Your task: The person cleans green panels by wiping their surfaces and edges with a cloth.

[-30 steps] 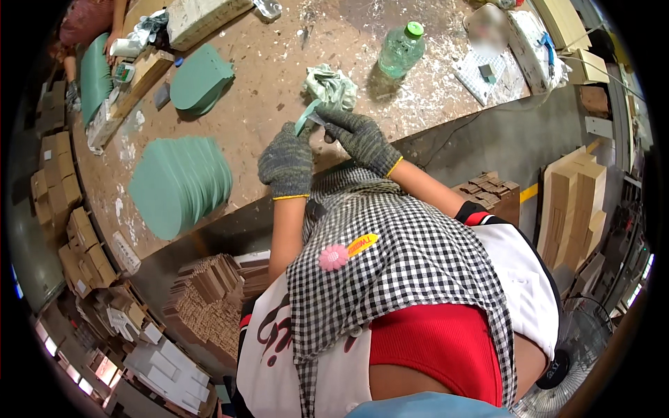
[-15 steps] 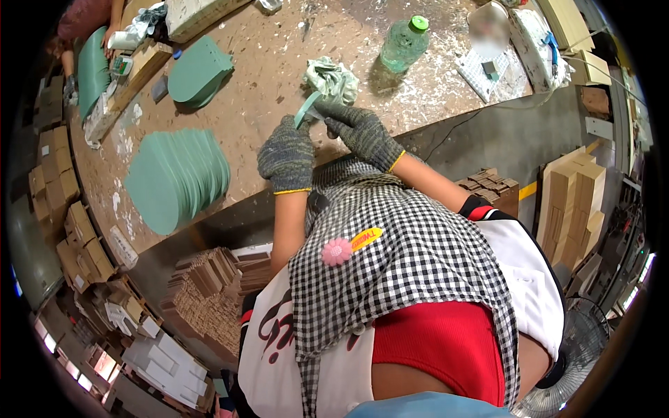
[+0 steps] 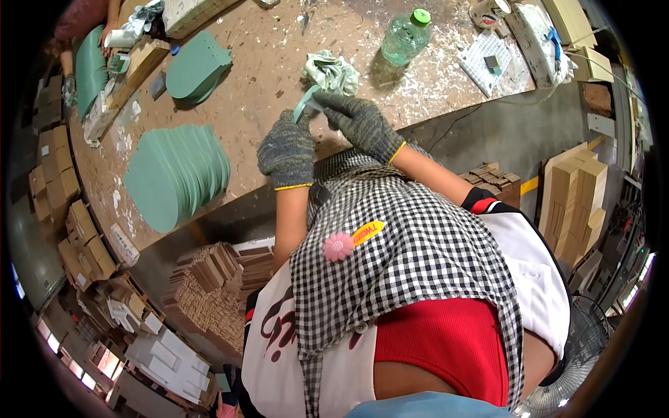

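Both my hands wear grey knitted gloves. My left hand (image 3: 287,150) and my right hand (image 3: 359,125) meet over the workbench (image 3: 265,83), together pinching a small thin green piece (image 3: 305,106) that stands up between the fingertips. Just beyond it lies a crumpled pale green rag (image 3: 332,72). To the left of my left hand rests a fanned stack of flat green oval sheets (image 3: 174,174).
A second pile of green sheets (image 3: 197,66) lies further back, and a clear plastic bottle with a green cap (image 3: 405,36) stands at the right. Another person's hand (image 3: 111,28) works at the far left. Cardboard and wooden pieces (image 3: 216,279) are stacked below the bench.
Both hands with the green piece have shifted slightly to the left along the bench. The rag and stacks lie as before.
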Demonstrator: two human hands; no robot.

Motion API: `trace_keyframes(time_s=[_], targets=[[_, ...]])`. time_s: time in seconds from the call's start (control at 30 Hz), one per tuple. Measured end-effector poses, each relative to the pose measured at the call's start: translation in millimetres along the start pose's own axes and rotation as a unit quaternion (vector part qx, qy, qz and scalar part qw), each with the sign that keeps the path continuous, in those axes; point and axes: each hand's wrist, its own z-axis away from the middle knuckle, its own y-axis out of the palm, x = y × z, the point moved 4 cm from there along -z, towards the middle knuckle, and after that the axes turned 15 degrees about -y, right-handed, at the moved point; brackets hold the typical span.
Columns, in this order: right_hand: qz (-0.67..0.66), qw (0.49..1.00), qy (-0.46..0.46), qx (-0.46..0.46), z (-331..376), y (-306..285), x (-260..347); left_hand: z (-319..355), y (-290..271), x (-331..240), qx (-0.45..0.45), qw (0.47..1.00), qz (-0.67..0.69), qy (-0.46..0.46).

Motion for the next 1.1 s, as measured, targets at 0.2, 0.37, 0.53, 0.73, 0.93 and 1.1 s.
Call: trace_keyframes(time_s=[0.2,0.37,0.53,0.73,0.93,1.1], targets=[[-0.041,0.999,0.025,0.008,-1,2,3,0,0,2,0.005,1.000,-0.005,-0.019],[-0.047,0.999,-0.003,-0.012,-3,-3,-8,2,-3,-3,0.008,1.000,0.006,-0.012],[-0.012,1.000,0.005,-0.001,-2,-3,1,-2,2,0,0.002,1.000,0.002,-0.018],[-0.013,0.999,-0.027,-0.011,-5,0,5,-2,1,1,0.017,0.999,-0.019,-0.025],[-0.018,1.000,0.018,0.012,-6,-1,8,2,-6,0,0.008,0.999,0.003,-0.041],[-0.009,1.000,-0.005,0.016,-7,-4,8,3,-6,-1,0.021,0.999,-0.002,-0.048]])
